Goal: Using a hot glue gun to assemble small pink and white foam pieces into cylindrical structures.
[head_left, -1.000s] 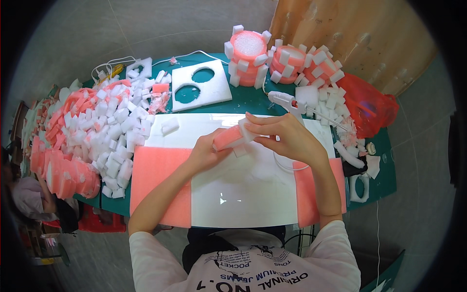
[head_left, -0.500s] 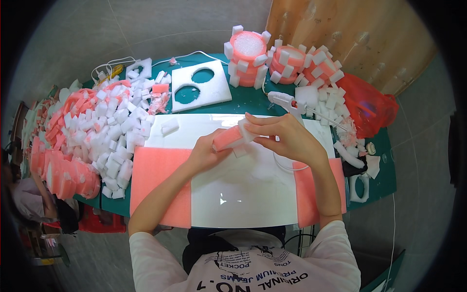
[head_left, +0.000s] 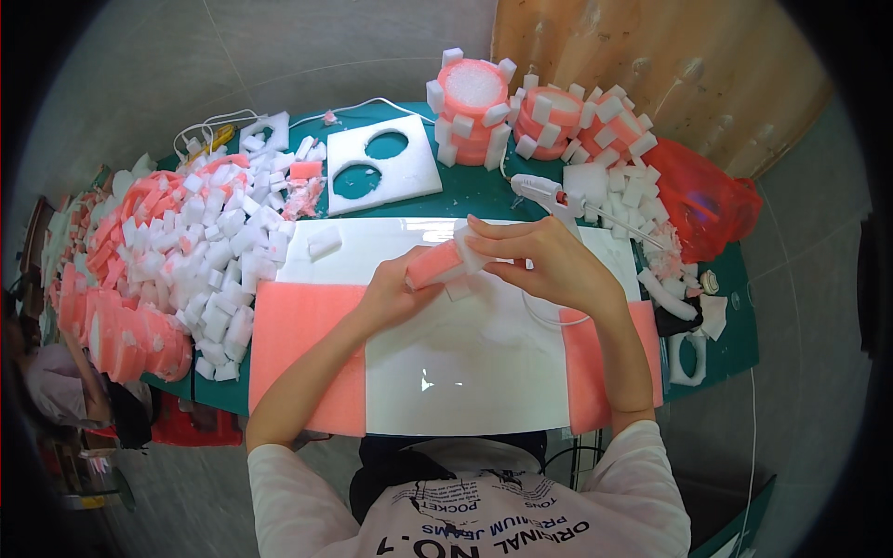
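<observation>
Above a glossy white board (head_left: 465, 372), my left hand (head_left: 387, 290) is closed round the side of a pink foam piece (head_left: 434, 266) with white foam blocks on it. My right hand (head_left: 554, 259) presses with its fingers on a white foam block (head_left: 470, 251) at the piece's right end. Part of that block is hidden behind the fingers. Just beyond my right hand lies a white glue gun (head_left: 541, 192). A single loose white foam block (head_left: 325, 243) rests on the board, left of my hands.
A big heap of white foam blocks (head_left: 219, 251) and pink offcuts covers the left side. Pink foam rounds (head_left: 473, 93) studded with white blocks stand at the back. A white foam sheet with two holes (head_left: 406, 172) lies behind the board. A red plastic bag (head_left: 702, 205) sits at right.
</observation>
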`<state>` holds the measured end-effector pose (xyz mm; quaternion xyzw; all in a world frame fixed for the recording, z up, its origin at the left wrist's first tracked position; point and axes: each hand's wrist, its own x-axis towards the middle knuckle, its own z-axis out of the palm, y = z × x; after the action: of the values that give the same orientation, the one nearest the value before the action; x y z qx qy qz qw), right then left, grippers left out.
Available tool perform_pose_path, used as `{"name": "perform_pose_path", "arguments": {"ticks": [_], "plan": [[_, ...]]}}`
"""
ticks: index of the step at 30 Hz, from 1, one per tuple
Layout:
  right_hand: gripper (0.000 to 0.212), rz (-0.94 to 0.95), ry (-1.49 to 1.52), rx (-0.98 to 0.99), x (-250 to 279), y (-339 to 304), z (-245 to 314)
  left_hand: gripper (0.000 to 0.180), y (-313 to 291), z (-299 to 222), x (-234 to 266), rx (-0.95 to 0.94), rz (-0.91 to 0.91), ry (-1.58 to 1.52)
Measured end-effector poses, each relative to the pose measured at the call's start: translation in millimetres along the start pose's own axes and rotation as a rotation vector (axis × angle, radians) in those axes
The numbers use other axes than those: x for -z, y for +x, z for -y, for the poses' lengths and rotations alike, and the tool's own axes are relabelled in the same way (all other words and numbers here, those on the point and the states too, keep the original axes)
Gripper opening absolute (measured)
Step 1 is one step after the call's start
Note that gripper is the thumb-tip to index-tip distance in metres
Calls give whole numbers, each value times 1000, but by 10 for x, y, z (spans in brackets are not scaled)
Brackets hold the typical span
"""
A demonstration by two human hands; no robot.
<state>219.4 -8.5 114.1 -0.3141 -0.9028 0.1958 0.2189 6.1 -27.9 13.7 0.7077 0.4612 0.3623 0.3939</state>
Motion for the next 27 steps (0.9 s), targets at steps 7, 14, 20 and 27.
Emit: {"name": "perform_pose_path", "arguments": {"ticks": [7,14,20,27], "plan": [[32,-5,13,-1,-6,1,-5,38,-4,14,-4,12,-3,-6],[32,36,45,-60,14,4,20,38,0,-29,14,16,12,0],[32,-2,-1,-2,-3,3,0,38,1,-42,16,8,15,11],[32,7,0,-10,4,3,6,38,-6,-23,13,22,17,8]]}}
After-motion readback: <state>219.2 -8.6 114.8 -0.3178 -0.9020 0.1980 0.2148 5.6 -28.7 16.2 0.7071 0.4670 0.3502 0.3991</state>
